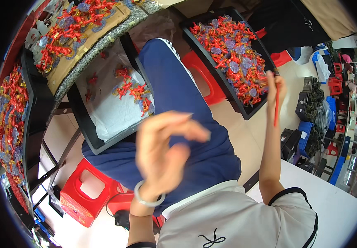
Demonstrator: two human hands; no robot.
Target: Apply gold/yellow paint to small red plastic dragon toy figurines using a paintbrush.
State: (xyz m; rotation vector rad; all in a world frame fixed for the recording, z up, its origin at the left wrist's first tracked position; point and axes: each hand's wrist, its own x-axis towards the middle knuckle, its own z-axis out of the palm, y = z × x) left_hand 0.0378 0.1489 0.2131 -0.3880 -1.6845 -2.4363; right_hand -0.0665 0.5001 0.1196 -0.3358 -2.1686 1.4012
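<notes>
The work in hand seems to be handling small red, blue and amber figure-like pieces (232, 53), heaped in a black tray (213, 70) to the person's right, with a red stool (203, 80) beside and partly beneath it. The right hand (278, 89) is at that tray's near corner, its grip closed around a thin red stick (276, 108) that lies along the wrist; whether the fingertips also touch a piece is too small to tell. The left hand (164, 144), blurred, hangs over the lap with fingers loosely curled, thumb apart, and nothing visible in its grip. On the other side of the raised leg, a lined tray (86, 130) carries only a few pieces on a pale sheet (108, 111), while more are piled on cardboard (77, 68) on the worktop (100, 45) beyond. I judge this to be a pick-up or set-down step at the full tray; which one cannot be told. Either way, the next move calls for a light right-hand touch among tangled pieces, with the free left hand ready to receive or steady one.
</notes>
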